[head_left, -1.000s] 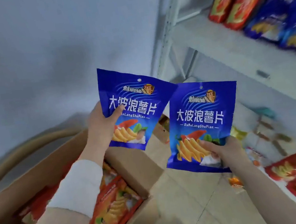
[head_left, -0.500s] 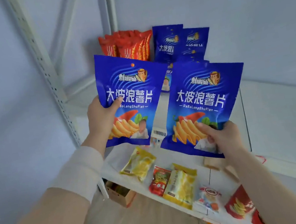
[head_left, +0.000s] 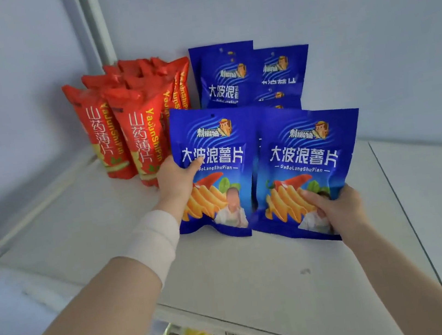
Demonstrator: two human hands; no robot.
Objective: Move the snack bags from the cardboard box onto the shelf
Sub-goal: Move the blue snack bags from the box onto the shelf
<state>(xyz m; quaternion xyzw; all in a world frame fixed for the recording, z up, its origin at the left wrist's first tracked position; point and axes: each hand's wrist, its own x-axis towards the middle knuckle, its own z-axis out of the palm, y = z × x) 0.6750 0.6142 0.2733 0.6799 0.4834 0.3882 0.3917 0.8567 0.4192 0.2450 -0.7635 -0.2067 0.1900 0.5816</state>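
Each hand, left hand [head_left: 177, 181] and right hand [head_left: 335, 207], pinched one glossy blue foil crisp bag [head_left: 211, 168] [head_left: 305, 174] by its lower edge over the white shelf [head_left: 258, 270]; they looked light, puffy, slippery and crushable.

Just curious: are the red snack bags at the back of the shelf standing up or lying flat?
Standing upright. The red snack bags rest on their bottom edges on the white shelf, crimped tops up.

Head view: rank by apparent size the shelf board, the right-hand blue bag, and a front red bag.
1. Shelf board, largest by far.
2. Right-hand blue bag.
3. Front red bag, which looks smaller, though it stands farther back, so true size is unsure.
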